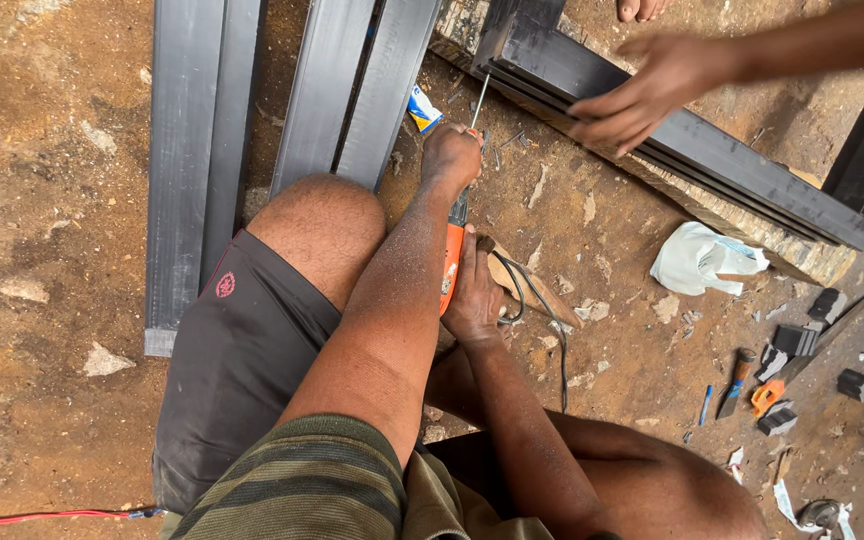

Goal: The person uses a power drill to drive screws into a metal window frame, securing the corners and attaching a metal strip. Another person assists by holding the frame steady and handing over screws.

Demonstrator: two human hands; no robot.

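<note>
My left hand (452, 155) is clamped over the front end of an orange power drill (451, 262). My right hand (472, 292) grips the drill's rear handle, just above my knee. The thin drill bit (478, 100) points away from me and reaches the near edge of a dark metal frame (732, 165) lying on a block on the ground. Another person's hand (642, 95) rests with spread fingers on the frame, to the right of the bit. A black cord (552, 320) trails from the drill to the right.
Long grey metal bars (192, 150) lie on the dirt at the left, and two more (352, 90) beyond my knee. A white crumpled bag (697, 258), black blocks (797, 340) and small hand tools (767, 395) are scattered at the right. A red wire (42, 518) runs along the bottom left.
</note>
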